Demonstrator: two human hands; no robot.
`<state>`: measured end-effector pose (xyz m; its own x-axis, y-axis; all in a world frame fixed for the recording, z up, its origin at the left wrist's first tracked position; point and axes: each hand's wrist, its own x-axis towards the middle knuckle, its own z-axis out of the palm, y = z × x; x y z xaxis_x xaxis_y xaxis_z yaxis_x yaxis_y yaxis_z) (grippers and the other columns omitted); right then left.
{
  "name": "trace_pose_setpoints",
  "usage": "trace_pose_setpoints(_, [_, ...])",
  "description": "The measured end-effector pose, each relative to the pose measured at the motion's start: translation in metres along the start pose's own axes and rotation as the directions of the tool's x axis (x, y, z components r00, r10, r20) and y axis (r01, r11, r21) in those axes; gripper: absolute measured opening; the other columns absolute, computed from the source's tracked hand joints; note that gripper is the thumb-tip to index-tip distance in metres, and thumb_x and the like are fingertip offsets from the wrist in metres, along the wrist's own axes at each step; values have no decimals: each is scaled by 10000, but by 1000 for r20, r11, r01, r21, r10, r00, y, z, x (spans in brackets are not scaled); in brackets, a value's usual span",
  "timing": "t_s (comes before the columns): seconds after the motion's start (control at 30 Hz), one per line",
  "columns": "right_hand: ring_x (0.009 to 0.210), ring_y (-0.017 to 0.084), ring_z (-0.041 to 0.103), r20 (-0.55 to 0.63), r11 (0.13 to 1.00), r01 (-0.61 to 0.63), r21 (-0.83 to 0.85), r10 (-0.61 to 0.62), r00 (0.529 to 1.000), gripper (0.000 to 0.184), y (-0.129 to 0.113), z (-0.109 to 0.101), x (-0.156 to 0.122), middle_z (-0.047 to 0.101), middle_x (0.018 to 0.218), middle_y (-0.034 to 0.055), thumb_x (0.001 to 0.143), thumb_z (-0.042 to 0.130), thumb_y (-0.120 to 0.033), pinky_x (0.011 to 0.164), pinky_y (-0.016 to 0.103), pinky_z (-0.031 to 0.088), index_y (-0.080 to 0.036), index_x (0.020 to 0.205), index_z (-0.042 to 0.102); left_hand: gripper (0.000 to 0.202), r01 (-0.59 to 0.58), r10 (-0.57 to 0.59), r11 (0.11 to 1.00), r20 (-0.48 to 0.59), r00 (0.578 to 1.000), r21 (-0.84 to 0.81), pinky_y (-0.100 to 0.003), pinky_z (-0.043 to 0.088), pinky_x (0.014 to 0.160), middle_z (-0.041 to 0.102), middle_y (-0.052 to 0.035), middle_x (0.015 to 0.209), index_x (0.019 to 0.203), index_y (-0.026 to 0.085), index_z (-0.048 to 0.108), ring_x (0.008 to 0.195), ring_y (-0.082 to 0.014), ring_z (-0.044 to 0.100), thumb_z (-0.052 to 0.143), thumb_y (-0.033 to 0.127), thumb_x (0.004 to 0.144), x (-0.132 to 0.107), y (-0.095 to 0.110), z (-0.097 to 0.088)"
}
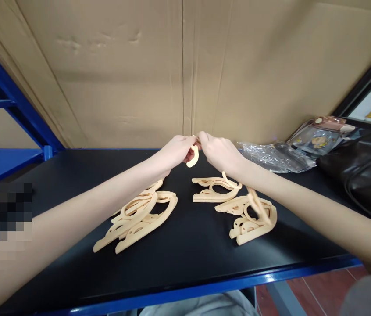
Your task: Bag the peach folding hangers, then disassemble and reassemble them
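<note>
My left hand (184, 148) and my right hand (214, 149) meet above the far part of the table, fingers closed. Between them shows a cream curved hook (192, 157), part of a folding hanger; the rest of what they grip is hidden by the fingers. Below my left forearm lies a pile of cream folding hangers (146, 224), overlapping and folded. Under my right forearm are more folded hangers: one (216, 197) nearer the middle, and others (258, 235) closer to the front, one hook standing up.
A black tabletop (192, 272) with a blue front edge carries everything. Brown cardboard (123, 87) stands behind it. Clear plastic packaging (271, 156) and a dark leather bag (363, 166) sit at the right. Blue metal framing (11, 101) rises at the left.
</note>
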<state>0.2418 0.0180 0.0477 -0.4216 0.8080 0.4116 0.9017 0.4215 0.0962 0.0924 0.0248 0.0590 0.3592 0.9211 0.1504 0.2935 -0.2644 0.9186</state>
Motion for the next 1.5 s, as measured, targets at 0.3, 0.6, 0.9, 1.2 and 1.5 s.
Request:
trace_pose_setpoints(0.3, [530,210,621,83,868,-229,440,215,973,117,30,25,36,630,626,72,829,479,-61,511,314,475,-159,812,541,304,-18,-12,980,148,989,196,-230,343,523,525,-3,534,555,155,588,484,-110,465,511,209,844,17,-7,-22])
trace_pose_setpoints(0.6, [456,114,557,32,496,-277,823,446,894,160,69,31,62,582,707,0,956,393,-296,414,250,504,-193,1054,467,173,48,49,886,-196,979,461,-321,392,801,612,-51,658,597,185,624,849,-260,585,690,312,694,50,-81,-107])
trace_pose_setpoints(0.9, [707,96,647,-157,217,5,976,689,707,226,57,24,98,536,898,9,977,205,-216,616,207,551,-241,1146,353,767,94,-64,988,229,971,-122,-352,481,859,672,-171,1151,1166,121,622,1035,-265,634,230,717,883,47,-49,-40])
trace_pose_setpoints(1.2, [925,192,617,-293,497,-129,858,680,673,374,61,67,64,555,1077,105,920,174,-146,708,332,533,-242,1268,277,311,276,-154,880,319,935,-386,-184,143,406,339,77,581,839,129,701,449,-27,217,780,404,718,39,-36,-7])
trace_pose_setpoints(1.5, [1072,227,569,-225,917,382,120,-349,910,283,55,25,14,643,1144,85,997,358,-258,988,427,389,-224,1127,608,295,346,-261,927,409,875,-148,-227,70,422,207,74,575,550,163,482,470,-53,130,644,236,786,32,-19,-30])
